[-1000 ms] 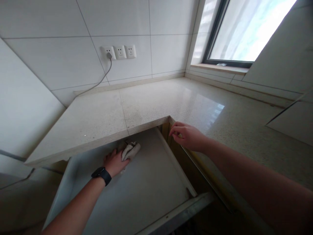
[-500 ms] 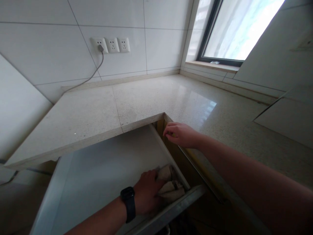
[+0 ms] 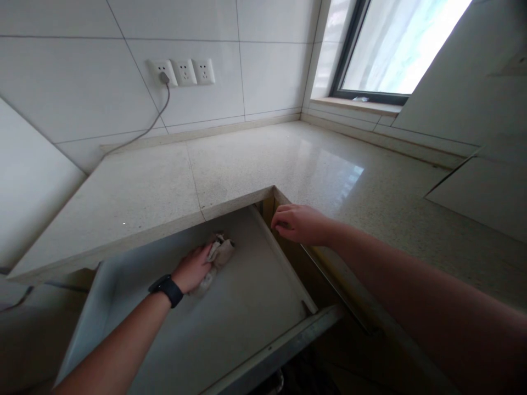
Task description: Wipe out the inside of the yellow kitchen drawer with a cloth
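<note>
My left hand [image 3: 192,269], a black watch [image 3: 166,289] on its wrist, presses a crumpled beige cloth [image 3: 220,252] onto the floor of a pulled-out white drawer [image 3: 230,323], far back under the counter's edge. My right hand [image 3: 299,224] rests with curled fingers on the inner corner of the speckled stone countertop [image 3: 288,164], just right of the drawer's side wall, with nothing visible in it.
A triple wall socket [image 3: 181,72] holds one plug with a grey cable [image 3: 153,126] trailing left. A window [image 3: 395,49] stands at the back right over a sill. The drawer's metal front rail [image 3: 280,351] runs across the bottom.
Half a second ago my left hand had the cloth at the drawer's front right corner; it has swept back under the counter's edge. My right hand has stayed on the corner.
</note>
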{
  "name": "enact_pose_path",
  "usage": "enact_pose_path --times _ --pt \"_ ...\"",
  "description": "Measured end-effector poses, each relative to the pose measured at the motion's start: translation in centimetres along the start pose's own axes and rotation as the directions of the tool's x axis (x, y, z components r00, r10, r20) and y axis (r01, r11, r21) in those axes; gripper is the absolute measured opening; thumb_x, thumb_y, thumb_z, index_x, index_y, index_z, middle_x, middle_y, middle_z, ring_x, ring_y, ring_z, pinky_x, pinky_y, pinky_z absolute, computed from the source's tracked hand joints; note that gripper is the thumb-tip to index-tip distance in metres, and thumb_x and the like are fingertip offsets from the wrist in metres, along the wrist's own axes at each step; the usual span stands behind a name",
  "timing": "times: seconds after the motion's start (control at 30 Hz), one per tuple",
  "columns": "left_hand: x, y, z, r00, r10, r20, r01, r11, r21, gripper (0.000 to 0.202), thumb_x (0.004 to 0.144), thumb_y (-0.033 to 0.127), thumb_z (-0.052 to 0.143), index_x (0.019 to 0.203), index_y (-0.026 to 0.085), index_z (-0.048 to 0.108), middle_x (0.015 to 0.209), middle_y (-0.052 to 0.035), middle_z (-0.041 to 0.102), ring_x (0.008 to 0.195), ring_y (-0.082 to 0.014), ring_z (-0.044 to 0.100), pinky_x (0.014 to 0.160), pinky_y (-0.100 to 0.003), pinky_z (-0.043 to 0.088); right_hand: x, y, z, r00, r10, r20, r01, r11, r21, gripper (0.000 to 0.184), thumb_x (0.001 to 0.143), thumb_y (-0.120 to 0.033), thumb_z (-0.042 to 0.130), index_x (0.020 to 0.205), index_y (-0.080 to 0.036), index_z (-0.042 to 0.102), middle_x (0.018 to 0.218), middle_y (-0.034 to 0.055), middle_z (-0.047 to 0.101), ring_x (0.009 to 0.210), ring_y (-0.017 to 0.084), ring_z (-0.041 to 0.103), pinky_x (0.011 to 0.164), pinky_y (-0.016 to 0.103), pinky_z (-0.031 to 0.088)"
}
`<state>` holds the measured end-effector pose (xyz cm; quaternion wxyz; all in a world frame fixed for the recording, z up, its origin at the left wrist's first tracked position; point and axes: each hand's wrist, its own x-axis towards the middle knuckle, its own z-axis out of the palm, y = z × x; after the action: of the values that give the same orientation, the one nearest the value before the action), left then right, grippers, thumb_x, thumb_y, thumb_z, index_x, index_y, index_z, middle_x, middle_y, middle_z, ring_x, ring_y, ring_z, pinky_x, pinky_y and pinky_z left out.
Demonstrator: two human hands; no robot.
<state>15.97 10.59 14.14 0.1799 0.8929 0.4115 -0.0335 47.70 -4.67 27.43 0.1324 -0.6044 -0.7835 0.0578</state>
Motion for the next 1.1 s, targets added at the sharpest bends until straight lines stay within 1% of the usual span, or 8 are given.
enact_pose_path --times 0.1,0.27,0.43,0.53,0.67,0.83,0.97,1.1 --pt "-1.6 1.7 0.6 0.996 0.084 0.036 -0.086 0.993 0.076 0.064 0.086 0.020 0.047 0.150 0.022 0.045 0.139 -0.0109 0.053 0.127 -0.0266 0.049 0.105 -0.038 0.038 0.1 0.0 0.0 1.000 0.001 0.021 -0.001 1.000 -0.027 0.022 0.088 -0.026 0.053 0.099 -0.020 0.072 0.103 0.0047 0.066 0.094 0.018 0.061 0.080 0.030 0.040" --pt "-4.3 8.0 3.0 0.947 0.319 0.033 -0.320 0.945 0.068 0.063 0.082 0.025 0.054 0.144 0.037 0.052 0.132 -0.0083 0.054 0.123 -0.0285 0.050 0.106 -0.046 0.034 0.1 -0.2 0.1 0.999 -0.017 0.047 0.019 0.998 -0.058 0.023 0.089 -0.027 0.053 0.099 -0.020 0.072 0.101 0.0056 0.067 0.094 0.019 0.061 0.082 0.032 0.041" --pt "-6.6 11.5 4.9 0.808 0.589 0.033 -0.590 0.806 0.051 0.079 0.066 0.057 0.074 0.140 0.044 0.050 0.132 -0.0088 0.052 0.124 -0.0347 0.045 0.108 -0.058 0.026 0.1 -0.3 0.0 0.998 -0.018 0.064 0.022 0.997 -0.075 0.023 0.090 -0.027 0.052 0.100 -0.021 0.072 0.103 0.0052 0.067 0.095 0.019 0.061 0.084 0.032 0.041" --pt "-6.7 11.9 5.6 0.779 0.627 0.017 -0.627 0.778 0.050 0.088 0.065 0.074 0.070 0.145 0.049 0.042 0.139 -0.0081 0.049 0.127 -0.0357 0.044 0.108 -0.061 0.024 0.1 -0.3 -0.1 0.998 -0.016 0.064 0.021 0.997 -0.080 0.023 0.090 -0.027 0.052 0.100 -0.021 0.072 0.102 0.0049 0.067 0.095 0.019 0.062 0.083 0.032 0.040" --pt "-4.2 10.4 5.4 0.837 0.547 -0.021 -0.541 0.831 0.128 0.076 0.076 0.067 0.068 0.144 0.042 0.047 0.135 -0.0080 0.053 0.123 -0.0335 0.048 0.105 -0.054 0.031 0.2 -0.3 -0.1 0.997 -0.022 0.072 0.028 0.996 -0.088 0.023 0.090 -0.028 0.052 0.099 -0.021 0.072 0.101 0.0045 0.067 0.094 0.019 0.062 0.081 0.032 0.040" --pt "1.6 5.0 3.5 0.957 0.246 -0.151 -0.211 0.953 0.218 0.055 0.092 0.054 0.053 0.144 0.034 0.051 0.134 -0.0095 0.055 0.120 -0.0321 0.053 0.098 -0.048 0.040 0.2 -0.3 -0.1 0.997 -0.022 0.080 0.031 0.994 -0.107 0.023 0.089 -0.028 0.052 0.099 -0.022 0.072 0.100 0.0034 0.068 0.093 0.018 0.062 0.079 0.032 0.039" --pt "6.0 1.3 2.2 0.978 0.106 -0.180 -0.071 0.979 0.191 0.059 0.094 0.058 0.047 0.145 0.029 0.052 0.137 -0.0109 0.055 0.124 -0.0318 0.053 0.098 -0.045 0.042 0.3 -0.4 -0.1 0.996 -0.025 0.087 0.036 0.991 -0.126 0.024 0.090 -0.029 0.051 0.099 -0.023 0.072 0.100 0.0028 0.068 0.094 0.018 0.062 0.079 0.033 0.039" --pt "9.6 0.3 1.9 0.972 0.033 -0.231 0.002 0.989 0.149 0.067 0.093 0.066 0.042 0.151 0.032 0.043 0.148 -0.0093 0.048 0.131 -0.0354 0.049 0.101 -0.051 0.040 0.3 -0.4 -0.1 0.996 -0.013 0.088 0.023 0.993 -0.117 0.024 0.090 -0.029 0.051 0.100 -0.023 0.072 0.101 0.0030 0.069 0.096 0.019 0.063 0.081 0.033 0.039"
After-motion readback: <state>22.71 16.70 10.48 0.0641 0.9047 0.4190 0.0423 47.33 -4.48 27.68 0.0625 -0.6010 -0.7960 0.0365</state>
